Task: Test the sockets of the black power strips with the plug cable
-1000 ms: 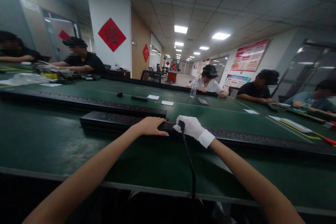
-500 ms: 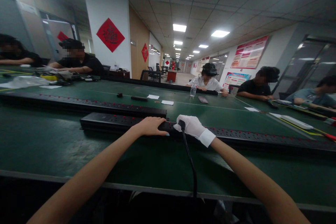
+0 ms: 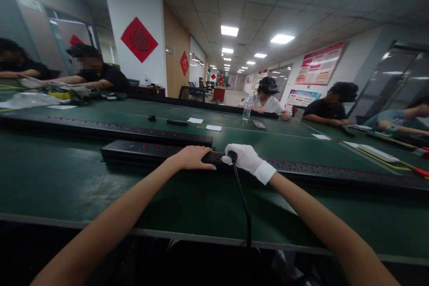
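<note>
A long black power strip with red-dotted sockets runs across the green table in front of me. My left hand, bare, grips it left of centre, thumb along the near side and fingers over the top. In a white glove, my right hand is closed around a black plug at the strip's top face. From that plug a black cable hangs down over the table's near edge. Whether the plug's pins are inside a socket is hidden by the glove.
Behind lies a second long black power strip. Farther off are white paper slips, a water bottle and a small black bar. Clutter and a plastic bag occupy the far left. Several people sit around the table.
My hands keep the same hold on the strip and plug. The view has tilted slightly. At far right a person has leaned, and a person at left has stretched out an arm.
</note>
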A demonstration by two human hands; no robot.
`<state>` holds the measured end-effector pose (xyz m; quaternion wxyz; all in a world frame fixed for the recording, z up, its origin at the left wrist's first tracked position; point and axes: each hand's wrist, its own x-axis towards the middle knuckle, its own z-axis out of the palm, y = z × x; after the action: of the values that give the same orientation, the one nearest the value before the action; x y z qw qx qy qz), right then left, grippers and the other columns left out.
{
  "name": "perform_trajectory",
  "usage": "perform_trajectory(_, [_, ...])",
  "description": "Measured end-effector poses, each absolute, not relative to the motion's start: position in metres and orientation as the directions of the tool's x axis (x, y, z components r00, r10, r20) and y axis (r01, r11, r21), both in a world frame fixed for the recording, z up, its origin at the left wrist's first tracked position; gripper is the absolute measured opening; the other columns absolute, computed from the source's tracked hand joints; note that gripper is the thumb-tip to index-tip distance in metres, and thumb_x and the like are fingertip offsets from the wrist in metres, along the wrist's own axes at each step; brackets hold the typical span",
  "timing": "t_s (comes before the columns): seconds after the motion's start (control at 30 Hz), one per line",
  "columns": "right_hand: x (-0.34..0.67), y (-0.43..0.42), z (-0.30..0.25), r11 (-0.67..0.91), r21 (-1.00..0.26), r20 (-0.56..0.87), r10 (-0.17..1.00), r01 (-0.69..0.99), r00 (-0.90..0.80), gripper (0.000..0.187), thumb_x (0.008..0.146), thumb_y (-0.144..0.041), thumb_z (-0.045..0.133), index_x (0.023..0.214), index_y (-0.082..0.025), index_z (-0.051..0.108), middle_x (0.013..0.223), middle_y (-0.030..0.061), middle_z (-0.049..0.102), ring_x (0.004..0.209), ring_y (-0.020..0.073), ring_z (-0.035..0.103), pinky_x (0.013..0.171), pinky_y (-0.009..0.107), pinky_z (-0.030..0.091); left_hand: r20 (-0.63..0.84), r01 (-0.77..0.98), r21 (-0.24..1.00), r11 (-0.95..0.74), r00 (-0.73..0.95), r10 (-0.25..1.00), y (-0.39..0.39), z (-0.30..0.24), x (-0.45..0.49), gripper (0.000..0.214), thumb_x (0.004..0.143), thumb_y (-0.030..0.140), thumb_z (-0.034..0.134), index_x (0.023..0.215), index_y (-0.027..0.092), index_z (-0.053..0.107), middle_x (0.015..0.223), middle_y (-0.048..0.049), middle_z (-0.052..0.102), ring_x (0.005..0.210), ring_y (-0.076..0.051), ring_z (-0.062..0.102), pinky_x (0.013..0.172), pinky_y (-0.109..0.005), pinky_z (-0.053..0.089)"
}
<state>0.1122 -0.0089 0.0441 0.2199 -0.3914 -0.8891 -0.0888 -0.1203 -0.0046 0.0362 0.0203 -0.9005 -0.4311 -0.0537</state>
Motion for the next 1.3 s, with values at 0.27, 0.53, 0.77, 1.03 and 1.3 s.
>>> perform_trajectory(0.27, [0.1158,-0.0078,0.0449,0.720,-0.071,0.451,0.641,0.690,-0.621,0.026,0.078,-0.047,0.053,0.082,-0.022,0.057,0.074,-0.0003,0.060,0.065,0.0113,0.052,0.058,0.021,0.034,0.098,0.784,0.019,-0.620,0.616,0.782,-0.0061,0.0383,-0.1196,0.081,0.070,0.076,0.032,0.126,0.019,0.040,0.116,-0.0120,0.056,0.101,-0.028,0.053,0.082,-0.035,0.038])
perform_trajectory(0.53, [0.1173,-0.0051,0.0458,0.758,-0.117,0.435,0.620,0.642,-0.653,0.025,0.076,-0.046,0.056,0.080,-0.021,0.056,0.073,-0.0019,0.059,0.065,0.0108,0.052,0.058,0.020,0.033,0.088,0.794,0.026,-0.607,0.603,0.793,-0.0071,0.0383,-0.1187,0.079,0.071,0.075,0.034,0.127,0.020,0.039,0.118,-0.0115,0.055,0.104,-0.027,0.052,0.086,-0.035,0.036])
perform_trajectory(0.77, [0.1198,-0.0050,0.0484,0.769,-0.167,0.394,0.626,0.617,-0.673,0.026,0.072,-0.044,0.061,0.084,-0.021,0.057,0.077,-0.0017,0.059,0.068,0.0113,0.053,0.060,0.021,0.035,0.096,0.794,0.005,-0.608,0.605,0.790,-0.0087,0.0381,-0.1190,0.080,0.071,0.075,0.033,0.128,0.019,0.038,0.120,-0.0123,0.053,0.105,-0.029,0.051,0.087,-0.037,0.036])
perform_trajectory(1.03, [0.1205,-0.0079,0.0514,0.776,-0.160,0.384,0.619,0.611,-0.685,0.021,0.073,-0.037,0.060,0.087,-0.021,0.058,0.082,-0.0004,0.060,0.070,0.0119,0.054,0.063,0.022,0.037,0.083,0.794,0.022,-0.607,0.604,0.793,-0.0073,0.0382,-0.1192,0.082,0.070,0.076,0.033,0.128,0.019,0.038,0.119,-0.0132,0.054,0.104,-0.029,0.051,0.085,-0.037,0.036])
perform_trajectory(1.3, [0.1209,-0.0077,0.0509,0.770,-0.159,0.384,0.625,0.618,-0.680,0.023,0.073,-0.040,0.059,0.087,-0.022,0.058,0.082,-0.0009,0.060,0.071,0.0119,0.054,0.063,0.022,0.037,0.078,0.800,0.030,-0.600,0.596,0.799,-0.0086,0.0395,-0.1185,0.080,0.070,0.075,0.035,0.129,0.019,0.038,0.120,-0.0123,0.053,0.105,-0.029,0.050,0.085,-0.036,0.036])
